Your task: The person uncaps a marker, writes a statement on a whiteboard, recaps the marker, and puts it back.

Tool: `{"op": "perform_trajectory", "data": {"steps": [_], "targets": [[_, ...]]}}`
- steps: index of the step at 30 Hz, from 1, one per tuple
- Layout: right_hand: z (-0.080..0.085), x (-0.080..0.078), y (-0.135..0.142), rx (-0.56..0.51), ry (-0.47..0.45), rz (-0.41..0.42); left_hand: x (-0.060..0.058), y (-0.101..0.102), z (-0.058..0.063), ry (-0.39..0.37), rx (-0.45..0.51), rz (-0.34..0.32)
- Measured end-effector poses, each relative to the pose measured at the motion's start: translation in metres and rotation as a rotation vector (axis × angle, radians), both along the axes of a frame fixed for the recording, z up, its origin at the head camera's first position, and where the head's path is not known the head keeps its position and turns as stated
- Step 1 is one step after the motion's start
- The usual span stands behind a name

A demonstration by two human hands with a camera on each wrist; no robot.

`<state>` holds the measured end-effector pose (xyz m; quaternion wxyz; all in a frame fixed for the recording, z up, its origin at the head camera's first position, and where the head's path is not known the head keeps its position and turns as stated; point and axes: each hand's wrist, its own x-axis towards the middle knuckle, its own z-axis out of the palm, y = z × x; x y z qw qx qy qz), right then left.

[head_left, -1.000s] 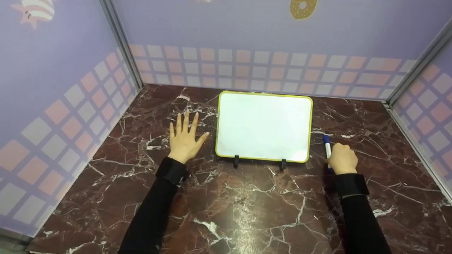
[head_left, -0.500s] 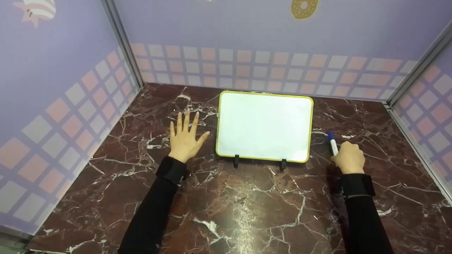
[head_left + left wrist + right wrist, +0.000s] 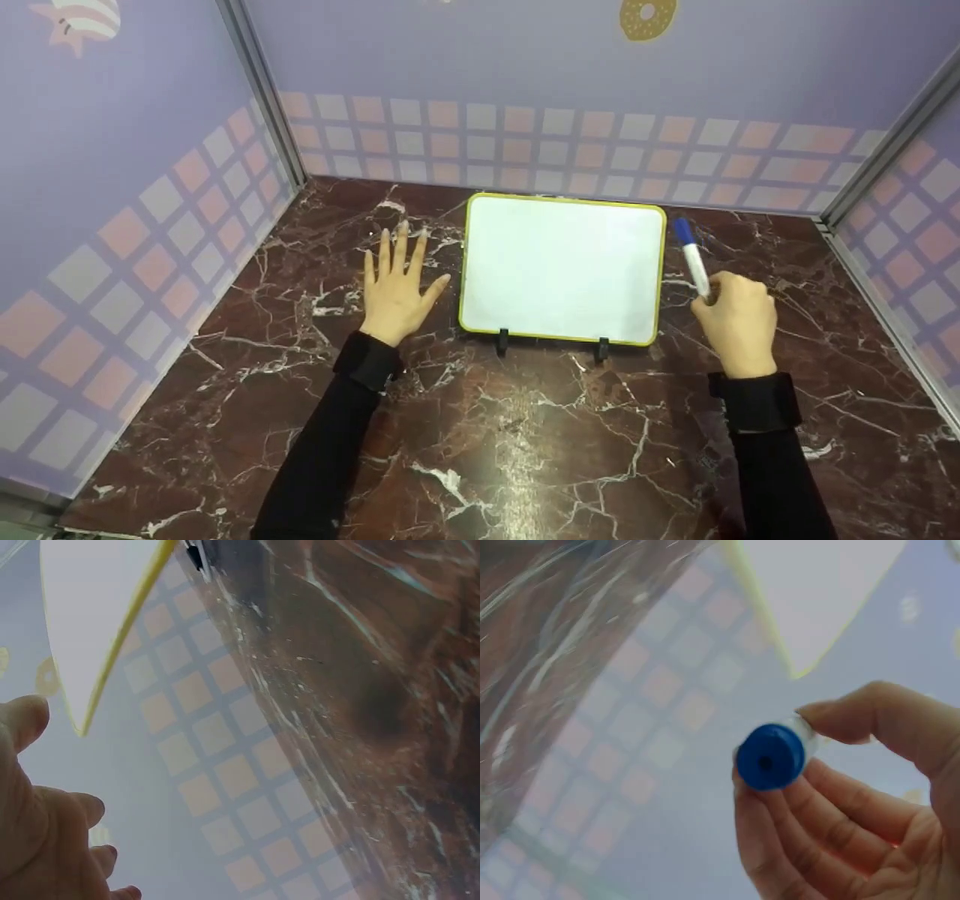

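A white marker with a blue cap (image 3: pixel 691 253) is pinched between the thumb and fingers of my right hand (image 3: pixel 739 322). Its capped end points up and away, to the right of the whiteboard. In the right wrist view the marker's blue rear end (image 3: pixel 771 757) faces the camera, the thumb on one side and curled fingers on the other. The yellow-framed whiteboard (image 3: pixel 562 270) stands propped on two black feet (image 3: pixel 602 349), its face blank. My left hand (image 3: pixel 395 300) is spread with straight fingers over the table, just left of the board; the left wrist view shows its fingertips (image 3: pixel 90 808).
The dark red marbled table (image 3: pixel 450 442) reaches back to a purple wall with a checkered band (image 3: pixel 555 150). Side panels (image 3: pixel 112 247) close it in at left and right, with grey metal posts (image 3: pixel 262 97) at the corners.
My right hand has lifted the marker off the table and brought it up and forward, its cap tilting toward the board. The left hand has barely shifted.
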<state>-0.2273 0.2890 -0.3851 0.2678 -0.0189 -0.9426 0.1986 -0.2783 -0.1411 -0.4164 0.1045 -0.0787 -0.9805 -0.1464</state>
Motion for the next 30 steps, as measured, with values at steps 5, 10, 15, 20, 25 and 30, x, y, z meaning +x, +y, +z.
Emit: {"op": "perform_trajectory", "data": {"steps": [5,10,15,20,25,30], "targets": [[0.0,0.006,-0.034,0.045,0.07,0.113,0.002,0.014,0.008,0.127,-0.044,-0.138],[-0.005,0.012,-0.058,0.1,-0.01,0.249,0.008,0.034,0.015,0.277,-0.157,-0.378],[-0.01,0.016,-0.074,0.124,-0.149,0.421,0.016,0.055,0.011,0.419,-0.183,-0.591],[-0.013,0.02,-0.085,0.12,-0.241,0.564,0.024,0.069,0.002,0.562,-0.149,-0.732],[-0.013,0.023,-0.09,0.137,-0.249,0.628,0.027,0.074,-0.005,0.656,-0.102,-0.8],[-0.013,0.024,-0.093,0.159,-0.233,0.626,0.027,0.076,-0.005,0.675,-0.055,-0.814]]}}
